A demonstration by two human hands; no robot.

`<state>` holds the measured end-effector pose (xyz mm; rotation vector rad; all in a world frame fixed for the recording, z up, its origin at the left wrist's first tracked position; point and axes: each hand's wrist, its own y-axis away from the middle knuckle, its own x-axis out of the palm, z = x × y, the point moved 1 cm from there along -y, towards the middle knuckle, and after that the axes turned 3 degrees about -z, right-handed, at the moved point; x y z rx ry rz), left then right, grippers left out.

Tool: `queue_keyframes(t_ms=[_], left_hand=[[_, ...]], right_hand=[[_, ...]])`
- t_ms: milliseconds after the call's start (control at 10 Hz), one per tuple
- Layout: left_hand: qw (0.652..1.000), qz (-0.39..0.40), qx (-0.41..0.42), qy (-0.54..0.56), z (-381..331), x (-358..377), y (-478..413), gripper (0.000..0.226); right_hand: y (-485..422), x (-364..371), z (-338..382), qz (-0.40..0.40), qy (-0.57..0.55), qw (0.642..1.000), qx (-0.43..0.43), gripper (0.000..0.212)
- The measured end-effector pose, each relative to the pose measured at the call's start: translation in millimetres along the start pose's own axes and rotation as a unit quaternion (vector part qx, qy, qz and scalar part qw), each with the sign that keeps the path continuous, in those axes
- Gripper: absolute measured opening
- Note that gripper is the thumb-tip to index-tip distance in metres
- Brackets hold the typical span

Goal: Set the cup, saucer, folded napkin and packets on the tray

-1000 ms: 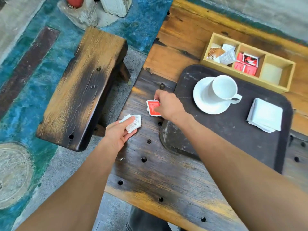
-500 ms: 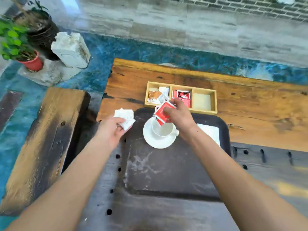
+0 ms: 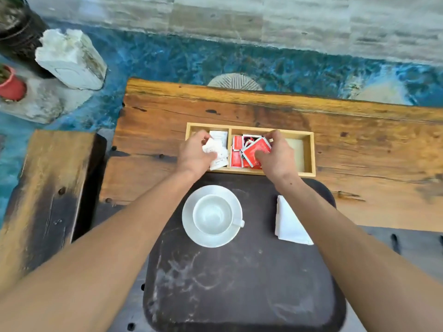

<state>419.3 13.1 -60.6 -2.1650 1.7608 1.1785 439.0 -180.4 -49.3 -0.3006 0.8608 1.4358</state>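
Fingers (image 3: pixel 201 136) pinch white packets (image 3: pixel 217 152) and red packets (image 3: pixel 255 149) over the wooden box (image 3: pixel 309 154).

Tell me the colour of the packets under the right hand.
Red with white edges, the packets show in the head view, the only one.

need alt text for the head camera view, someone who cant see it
Seen from above, a person's left hand holds white packets and the right hand holds red packets over a wooden box with compartments. In front of it, a dark tray carries a white cup on a saucer and a folded napkin.
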Motion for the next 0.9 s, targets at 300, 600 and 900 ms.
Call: queue_keyframes(t_ms=[300, 600, 900], left_hand=[[0.970, -0.117, 0.058, -0.203, -7.6, 23.0, -28.9, 0.032], [0.903, -0.135, 0.244, -0.327, -4.2, 11.0, -7.0, 0.015], [0.899, -0.027, 0.235, -0.368, -26.3, -35.7, 53.9, 0.054]], right_hand=[[-26.3, 39.0, 8.4, -0.018, 0.285, 0.939, -0.191, 0.033], [-14.7, 33.5, -5.0, -0.032, 0.347, 0.910, -0.226, 0.015], [23.4, -38.8, 32.9, 0.080, 0.344, 0.908, -0.225, 0.041]])
